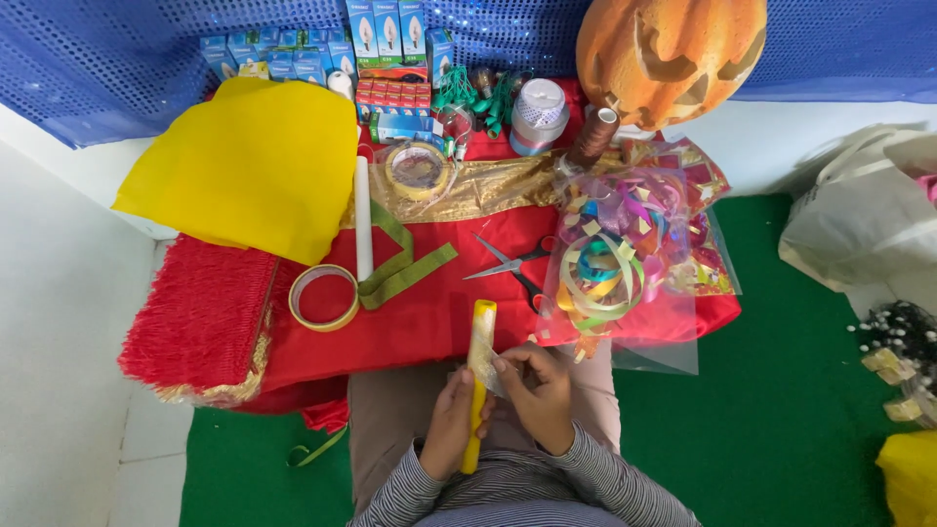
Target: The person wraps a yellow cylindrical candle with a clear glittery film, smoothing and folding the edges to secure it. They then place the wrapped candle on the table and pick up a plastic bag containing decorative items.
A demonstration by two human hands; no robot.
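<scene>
Over the person's lap, at the near edge of the red cloth [429, 322], the left hand [451, 425] has its fingers wrapped around a yellow stick [480, 337] held upright. Just beside it, the right hand [539, 395] pinches a piece of clear film [485, 369] against the stick, thumb and fingertips pressed together. Scissors [512, 265] lie open on the cloth beyond, near a tape roll [323, 298] and a green ribbon [400, 268].

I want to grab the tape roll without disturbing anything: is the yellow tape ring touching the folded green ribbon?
Touching. The head view shows the tape ring with its right edge meeting the folded end of the green ribbon on the red cloth, no gap between them.
</scene>
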